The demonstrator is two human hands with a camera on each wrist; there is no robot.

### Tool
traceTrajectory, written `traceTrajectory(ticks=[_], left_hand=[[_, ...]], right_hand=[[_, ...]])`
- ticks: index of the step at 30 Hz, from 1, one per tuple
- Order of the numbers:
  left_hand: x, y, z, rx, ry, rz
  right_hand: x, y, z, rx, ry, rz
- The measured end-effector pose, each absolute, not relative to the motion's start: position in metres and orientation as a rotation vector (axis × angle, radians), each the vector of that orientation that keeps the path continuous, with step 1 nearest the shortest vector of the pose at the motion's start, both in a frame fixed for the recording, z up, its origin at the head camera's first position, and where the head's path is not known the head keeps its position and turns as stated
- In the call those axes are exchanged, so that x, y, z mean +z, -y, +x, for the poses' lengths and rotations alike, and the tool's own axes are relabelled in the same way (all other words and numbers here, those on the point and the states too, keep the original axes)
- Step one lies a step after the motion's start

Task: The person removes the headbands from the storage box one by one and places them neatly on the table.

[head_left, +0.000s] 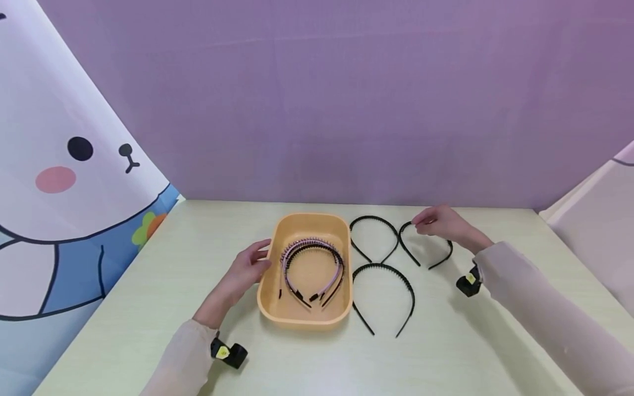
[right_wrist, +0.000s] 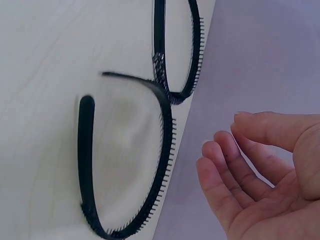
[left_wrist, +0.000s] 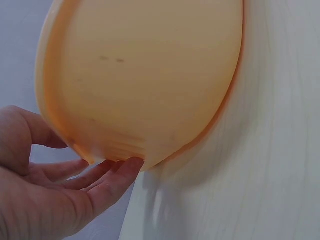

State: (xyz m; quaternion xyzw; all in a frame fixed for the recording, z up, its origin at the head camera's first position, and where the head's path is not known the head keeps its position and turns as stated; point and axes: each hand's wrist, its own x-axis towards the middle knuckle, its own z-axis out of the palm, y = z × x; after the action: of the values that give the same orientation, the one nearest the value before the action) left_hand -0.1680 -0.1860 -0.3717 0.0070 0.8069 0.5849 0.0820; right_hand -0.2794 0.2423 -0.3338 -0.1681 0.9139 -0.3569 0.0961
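My left hand [head_left: 249, 268] grips the left side of an orange plastic tray [head_left: 309, 324], thumb at the rim and fingers [left_wrist: 117, 182] against the outer wall. Inside the tray lie a lilac headband [head_left: 285, 267] and a black toothed headband [head_left: 342, 268]. On the right, my right hand [head_left: 442, 223] hovers by the top of another black toothed headband [head_left: 408, 252], hiding part of it in the head view. The right wrist view shows a gap between that headband [right_wrist: 86, 155] and the loosely bent fingers [right_wrist: 220, 185], which hold nothing.
Two more black headbands lie right of the tray, an upper one [head_left: 373, 217] and a lower one [head_left: 412, 297]. The pale table [head_left: 307, 363] ends at a purple cloth backdrop [head_left: 322, 110]. A cartoon-printed cloth [head_left: 59, 220] hangs at the left.
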Motion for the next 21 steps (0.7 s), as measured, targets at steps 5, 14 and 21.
traceTrajectory(ticks=[5, 14, 21], left_hand=[[-0.372, 0.186, -0.168, 1.753, -2.411, 0.028], [-0.372, 0.185, -0.169, 1.763, -2.408, 0.011], [-0.371, 0.185, -0.167, 1.744, -2.424, 0.019]], right_hand=[[-0.335, -0.236, -0.275, -1.117, -2.661, -0.525], [-0.334, -0.22, -0.265, -1.132, -2.621, -0.569], [-0.335, -0.204, -0.258, -1.125, -2.6, -0.659]])
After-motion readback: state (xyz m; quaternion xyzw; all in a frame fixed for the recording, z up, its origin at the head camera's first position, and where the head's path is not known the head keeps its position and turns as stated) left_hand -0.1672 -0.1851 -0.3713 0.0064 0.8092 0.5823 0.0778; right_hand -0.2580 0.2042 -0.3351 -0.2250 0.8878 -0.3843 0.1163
